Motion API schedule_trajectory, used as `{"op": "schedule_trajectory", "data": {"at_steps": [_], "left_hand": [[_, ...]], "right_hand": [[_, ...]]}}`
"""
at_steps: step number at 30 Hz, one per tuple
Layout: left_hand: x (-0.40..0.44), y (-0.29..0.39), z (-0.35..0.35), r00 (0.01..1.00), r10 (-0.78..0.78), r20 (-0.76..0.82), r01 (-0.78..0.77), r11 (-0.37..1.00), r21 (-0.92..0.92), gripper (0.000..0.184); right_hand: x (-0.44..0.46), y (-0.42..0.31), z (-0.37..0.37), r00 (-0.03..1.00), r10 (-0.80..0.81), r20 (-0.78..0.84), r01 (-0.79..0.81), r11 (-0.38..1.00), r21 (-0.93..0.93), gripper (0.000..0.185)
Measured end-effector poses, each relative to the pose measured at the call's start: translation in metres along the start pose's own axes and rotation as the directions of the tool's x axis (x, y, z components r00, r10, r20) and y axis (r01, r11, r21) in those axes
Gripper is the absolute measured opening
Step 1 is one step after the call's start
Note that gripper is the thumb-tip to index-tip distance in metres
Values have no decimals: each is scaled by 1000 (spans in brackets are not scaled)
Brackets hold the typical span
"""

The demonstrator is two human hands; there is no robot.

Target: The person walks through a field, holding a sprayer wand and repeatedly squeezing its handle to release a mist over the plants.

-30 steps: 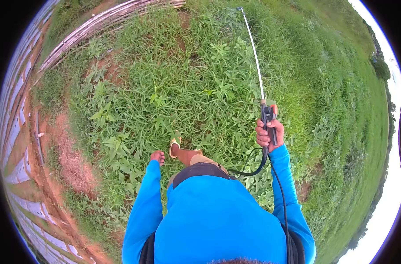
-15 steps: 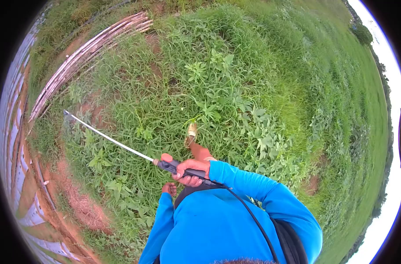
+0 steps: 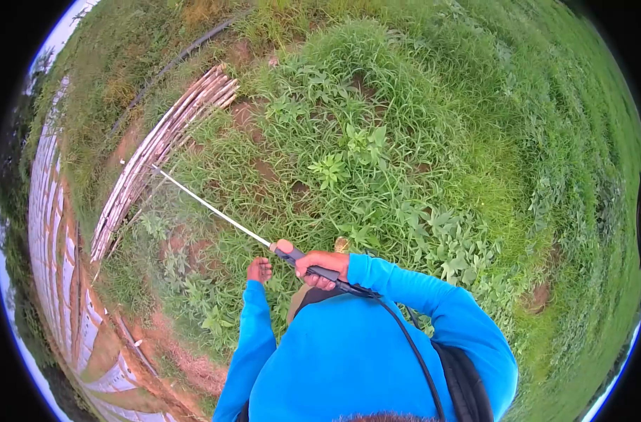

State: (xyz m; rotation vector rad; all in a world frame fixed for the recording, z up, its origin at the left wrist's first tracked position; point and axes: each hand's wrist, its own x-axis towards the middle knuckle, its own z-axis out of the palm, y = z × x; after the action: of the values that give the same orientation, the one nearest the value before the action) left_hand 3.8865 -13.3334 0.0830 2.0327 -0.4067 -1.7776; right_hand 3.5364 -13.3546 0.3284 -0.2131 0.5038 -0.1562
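My right hand [image 3: 319, 269] is wrapped round the dark grip of a spray wand [image 3: 225, 216] in front of my waist. The wand's thin pale tube slants up and left, its tip over the weeds near a bundle of poles. From the grip's rear, a black hose [image 3: 412, 337] runs back past my right side. My left hand [image 3: 259, 269] hangs just left of the grip, apart from it, with fingers curled and nothing visible in them. Green weeds [image 3: 327, 172] cover the ground below, and a faint haze shows below the wand tip.
Long thin poles [image 3: 162, 151] lie bundled at the left. Behind them runs a dark pipe [image 3: 187, 53]. Sheet-covered rows [image 3: 50, 204] and bare reddish soil [image 3: 187, 355] lie at the far left. Dense green growth [image 3: 545, 176] spreads to the right.
The wand tip has swung right and now appears beside the pole bundle. My left hand has come up and forward. The view has shifted, and the forward foot is now mostly hidden.
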Motion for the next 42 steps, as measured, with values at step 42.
{"op": "schedule_trajectory", "data": {"at_steps": [42], "left_hand": [[294, 658, 619, 878, -328, 349, -28, 692, 721, 31]], "right_hand": [[-388, -602, -206, 331, -608, -722, 894, 447, 33, 16]]}}
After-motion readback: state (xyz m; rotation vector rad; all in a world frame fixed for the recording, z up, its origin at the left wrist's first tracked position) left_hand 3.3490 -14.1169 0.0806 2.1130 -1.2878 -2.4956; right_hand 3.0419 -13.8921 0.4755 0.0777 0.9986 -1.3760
